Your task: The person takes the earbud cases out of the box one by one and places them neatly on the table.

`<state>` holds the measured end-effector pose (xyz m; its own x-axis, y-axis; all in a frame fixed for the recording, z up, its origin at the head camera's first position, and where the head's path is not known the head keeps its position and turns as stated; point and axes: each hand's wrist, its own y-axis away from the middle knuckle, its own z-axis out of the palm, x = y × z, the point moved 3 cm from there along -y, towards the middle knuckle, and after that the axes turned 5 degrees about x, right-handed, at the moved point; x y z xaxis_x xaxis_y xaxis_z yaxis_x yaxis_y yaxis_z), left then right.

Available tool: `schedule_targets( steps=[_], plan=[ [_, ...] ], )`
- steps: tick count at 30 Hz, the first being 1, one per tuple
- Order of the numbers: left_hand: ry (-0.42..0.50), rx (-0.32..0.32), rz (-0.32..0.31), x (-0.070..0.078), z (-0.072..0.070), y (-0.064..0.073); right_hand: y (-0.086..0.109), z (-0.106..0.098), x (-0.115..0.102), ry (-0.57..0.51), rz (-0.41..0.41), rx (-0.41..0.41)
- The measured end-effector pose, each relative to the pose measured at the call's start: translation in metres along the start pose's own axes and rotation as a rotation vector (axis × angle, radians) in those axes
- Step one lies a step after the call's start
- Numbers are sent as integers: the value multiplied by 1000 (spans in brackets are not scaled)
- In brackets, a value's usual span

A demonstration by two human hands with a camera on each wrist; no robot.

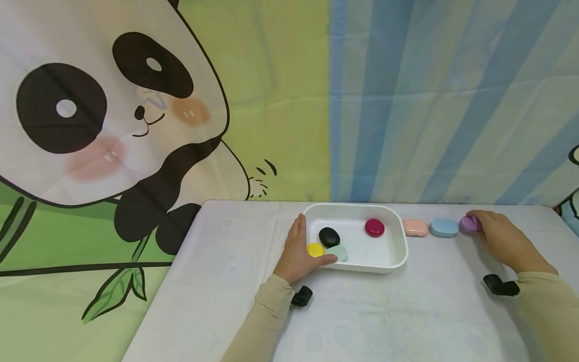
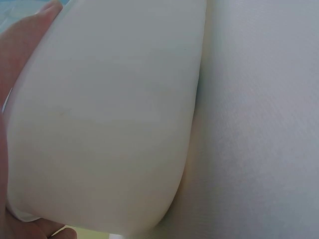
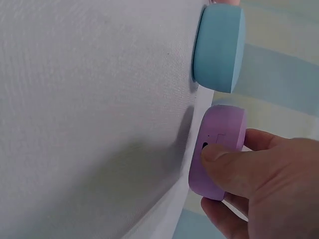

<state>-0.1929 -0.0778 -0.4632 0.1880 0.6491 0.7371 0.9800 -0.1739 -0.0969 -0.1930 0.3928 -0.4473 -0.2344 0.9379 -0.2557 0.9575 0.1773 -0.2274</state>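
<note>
Pinching right hand [image 1: 506, 241]: thumb and fingers hold a lilac, rounded, plastic-looking case [image 1: 469, 224] at the row's right end; whether it touches the white tablecloth [image 1: 407, 317] cannot be told.
Left hand [image 1: 298, 254]: thumb spread from fingers, gripping the near-left corner of a white, rounded-rectangular, plastic-looking tray [image 1: 368, 254].
Lilac case risk: smooth curved sides could slip from the pinch; a leftward swing might clip the blue, oval, plastic-looking case [image 1: 444, 228].
Tray risk: pushed rightward, it would probably shove the salmon, boxy, plastic-looking case [image 1: 415, 228] just beside it.
Inside tray: glossy black [image 1: 329, 237], red [image 1: 374, 228], yellow [image 1: 315, 250] and mint [image 1: 338, 252] rounded pieces, possibly prone to sliding if tilted.
</note>
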Motion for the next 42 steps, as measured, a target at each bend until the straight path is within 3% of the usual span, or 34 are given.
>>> schedule_targets(
  steps=[17,21,29,36,42],
  plan=[
    [1,5,-4,1,0,0,-1,3,7,16,66,-116],
    [1,5,-3,1,0,0,-2,1,3,4,69,-100],
    [-7,2,-3,0,0,-1,-9,-8,-19,-1,1,-49],
    [-10,0,-2,1,-1,0,-12,-16,-50,-9,-127,53],
    [-4,0,-3,2,-2,0,-14,-19,-79,-6,-146,46]
  ],
)
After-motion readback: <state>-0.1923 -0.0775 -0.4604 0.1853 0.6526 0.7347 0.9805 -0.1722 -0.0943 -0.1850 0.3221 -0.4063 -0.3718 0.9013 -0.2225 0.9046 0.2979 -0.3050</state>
